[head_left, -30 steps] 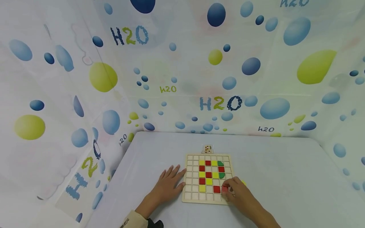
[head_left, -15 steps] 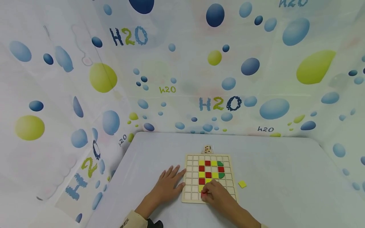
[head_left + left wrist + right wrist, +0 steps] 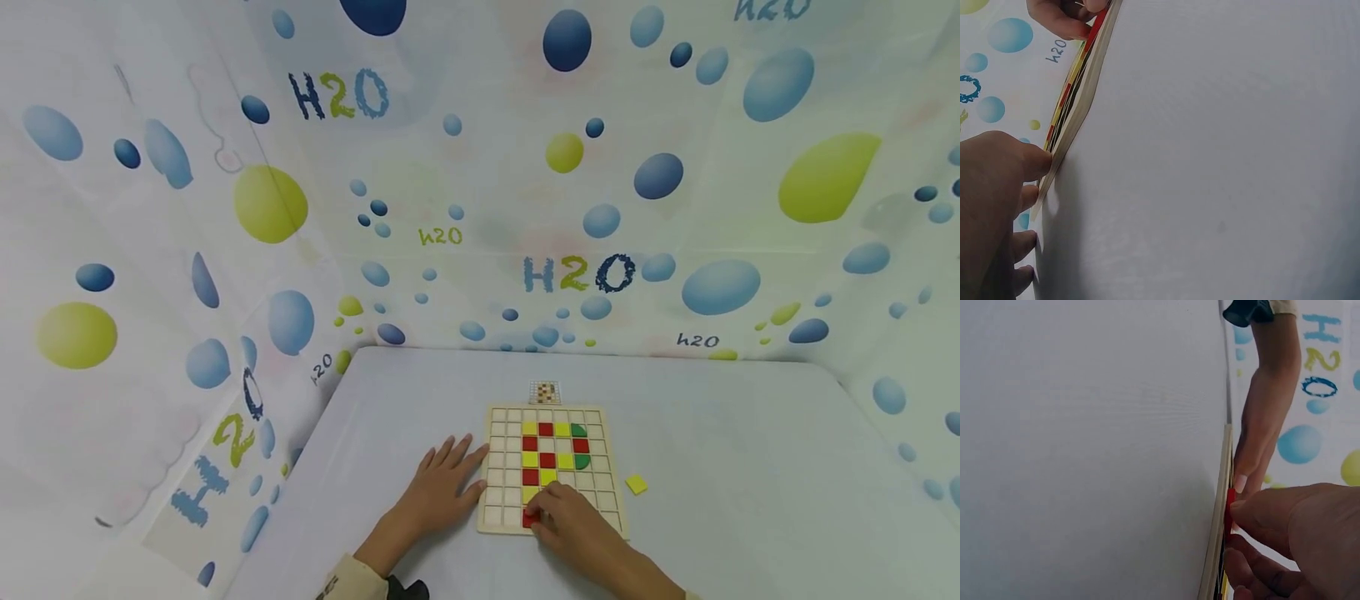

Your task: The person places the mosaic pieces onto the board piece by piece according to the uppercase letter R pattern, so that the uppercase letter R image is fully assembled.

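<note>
A wooden grid board (image 3: pixel 495 500) lies on the white table, its cells partly filled with red and yellow squares and green rounded pieces (image 3: pixel 582 461). My right hand (image 3: pixel 576 529) is over the lower part of the board, thumb and fingers pinching a red square tile (image 3: pixel 528 521) at a bottom-row cell. In the right wrist view, the thumb touches the red tile (image 3: pixel 1230 509), which sits close against the board. My left hand (image 3: pixel 442 487) lies spread at the board's left side, fingertips on its edge. Cells under the right hand are hidden.
A loose yellow square tile (image 3: pixel 637 485) lies on the table right of the board. Beyond the board's far edge is a small pattern card (image 3: pixel 544 392). A printed curtain (image 3: pixel 480 167) with blue and green drops rises behind the table (image 3: pixel 750 467).
My right hand has carried the red tile leftward from the board's right side to the bottom row, where the tile now lies lower, in a cell. The left hand stays put.
</note>
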The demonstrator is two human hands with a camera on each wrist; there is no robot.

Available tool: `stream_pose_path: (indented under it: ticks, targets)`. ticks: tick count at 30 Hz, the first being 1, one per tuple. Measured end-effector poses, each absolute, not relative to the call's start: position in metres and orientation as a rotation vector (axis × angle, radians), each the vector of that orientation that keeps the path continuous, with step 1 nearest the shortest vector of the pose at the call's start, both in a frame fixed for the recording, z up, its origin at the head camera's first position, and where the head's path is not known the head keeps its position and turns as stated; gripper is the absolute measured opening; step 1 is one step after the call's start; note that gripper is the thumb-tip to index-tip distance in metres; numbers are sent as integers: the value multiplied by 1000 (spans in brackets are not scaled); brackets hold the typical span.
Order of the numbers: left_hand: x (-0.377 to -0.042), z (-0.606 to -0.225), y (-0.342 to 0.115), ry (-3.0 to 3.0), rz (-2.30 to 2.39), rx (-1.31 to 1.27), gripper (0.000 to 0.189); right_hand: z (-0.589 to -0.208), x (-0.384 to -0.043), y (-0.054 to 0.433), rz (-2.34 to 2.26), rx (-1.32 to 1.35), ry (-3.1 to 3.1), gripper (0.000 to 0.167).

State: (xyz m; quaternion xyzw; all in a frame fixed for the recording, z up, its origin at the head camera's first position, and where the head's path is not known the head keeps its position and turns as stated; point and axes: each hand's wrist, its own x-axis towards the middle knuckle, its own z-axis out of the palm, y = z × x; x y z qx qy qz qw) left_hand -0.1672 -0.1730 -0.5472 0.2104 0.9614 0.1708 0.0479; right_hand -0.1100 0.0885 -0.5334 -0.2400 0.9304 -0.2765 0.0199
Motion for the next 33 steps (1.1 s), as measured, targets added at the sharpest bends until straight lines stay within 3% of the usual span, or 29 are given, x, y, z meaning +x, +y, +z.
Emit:
stream_pose_path:
  ticks: [20,26,33]
  targets:
    - [-170,-549,-173,2932,529,628,61,-529,-107,90,-840,-654,2890,16]
    - [-170,-551,-173,2931,524,631,62,-519,-114,114,-898,-380,2924,21]
    - [-168,-550,-173,2938,535,628,62,-513,-132,174,-838,2,2964,37]
